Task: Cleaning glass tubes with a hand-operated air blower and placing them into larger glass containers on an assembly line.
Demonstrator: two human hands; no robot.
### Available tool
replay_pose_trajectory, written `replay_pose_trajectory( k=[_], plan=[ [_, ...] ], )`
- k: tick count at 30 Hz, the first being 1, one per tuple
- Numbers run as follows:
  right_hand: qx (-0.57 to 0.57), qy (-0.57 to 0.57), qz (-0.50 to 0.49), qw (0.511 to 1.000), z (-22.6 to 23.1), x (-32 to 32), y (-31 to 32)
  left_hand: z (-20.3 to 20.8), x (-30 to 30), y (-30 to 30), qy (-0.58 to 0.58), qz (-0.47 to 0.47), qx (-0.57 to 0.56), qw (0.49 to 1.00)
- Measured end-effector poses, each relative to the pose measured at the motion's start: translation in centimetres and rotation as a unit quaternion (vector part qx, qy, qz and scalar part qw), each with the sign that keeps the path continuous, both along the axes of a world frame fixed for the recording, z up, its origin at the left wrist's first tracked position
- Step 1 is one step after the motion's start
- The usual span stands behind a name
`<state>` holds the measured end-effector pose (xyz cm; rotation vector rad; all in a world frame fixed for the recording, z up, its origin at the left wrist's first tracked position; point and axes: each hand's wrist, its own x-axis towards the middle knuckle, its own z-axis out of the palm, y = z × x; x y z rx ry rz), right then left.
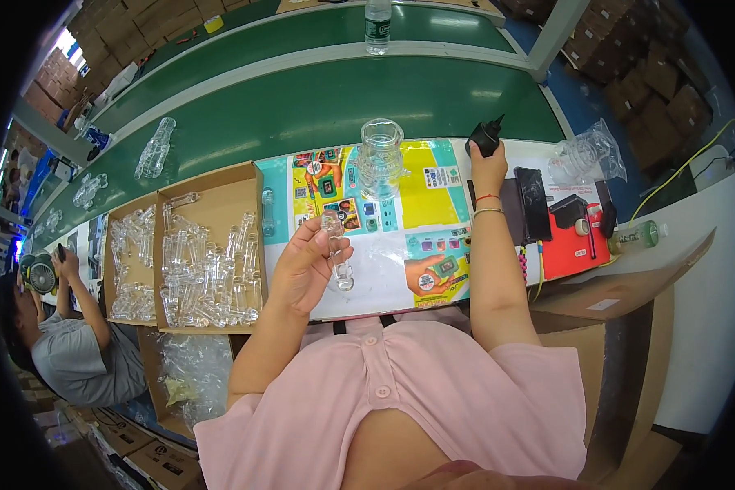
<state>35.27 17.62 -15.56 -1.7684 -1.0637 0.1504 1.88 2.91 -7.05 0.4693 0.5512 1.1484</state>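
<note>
My left hand [302, 265] pinches a clear glass tube piece [333, 245] with bulging ends, held upright above the printed sheets on the bench. Farther right, my right hand [487, 167] is wrapped round a small black bottle [486, 139] with a pointed nozzle, tilted up to the right. Between and beyond the hands stands a clear, wide-mouthed glass vessel [381, 159]. To the left, a cardboard box [212, 186] with two compartments holds many similar clear glass pieces [208, 273]. Another short glass tube [268, 212] lies beside the box's right wall.
A black phone [532, 204] and a red booklet [576, 257] with small black items lie right of my right arm. Bagged glassware [588, 159] and a green-tinted bottle [639, 235] are farther right. A water bottle [377, 28] stands at the back. A co-worker [90, 359] sits left.
</note>
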Motion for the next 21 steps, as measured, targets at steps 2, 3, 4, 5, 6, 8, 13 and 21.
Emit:
replay_pose_trajectory(
  k=[2, 3, 4, 5, 6, 8, 13, 21],
  plan=[
    [-0.001, 0.004, 0.007, 1.0, 0.0, -0.2, 0.0, -0.3, 0.1, 0.1, -0.003, -0.004, 0.0, 1.0],
    [-0.002, 0.003, 0.007, 1.0, 0.2, -0.3, -0.2, -0.5, 0.1, 0.1, -0.006, -0.009, -0.005, 1.0],
    [0.005, 0.007, 0.003, 1.0, 0.4, -0.5, -0.4, -0.6, 0.1, 0.1, -0.009, -0.014, -0.009, 1.0],
    [0.013, 0.011, -0.002, 1.0, 0.7, -0.6, -0.5, -0.6, 0.0, 0.1, -0.01, -0.015, -0.01, 1.0],
    [0.012, 0.009, -0.003, 1.0, 0.7, -0.6, -0.6, -0.6, -0.1, 0.1, -0.005, -0.014, -0.021, 1.0],
    [0.131, 0.011, 0.021, 0.991, 0.7, -0.5, -0.7, -0.5, -0.1, 0.1, -0.002, -0.015, -0.033, 0.999],
    [0.379, -0.062, -0.003, 0.923, 5.1, -2.0, -1.9, -0.5, 0.0, 0.4, -0.01, -0.013, -0.054, 0.998],
    [0.211, 0.211, 0.586, 0.753, 12.2, -12.7, -9.9, 1.7, 2.4, 1.6, -0.037, -0.065, 0.013, 0.997]
  ],
)
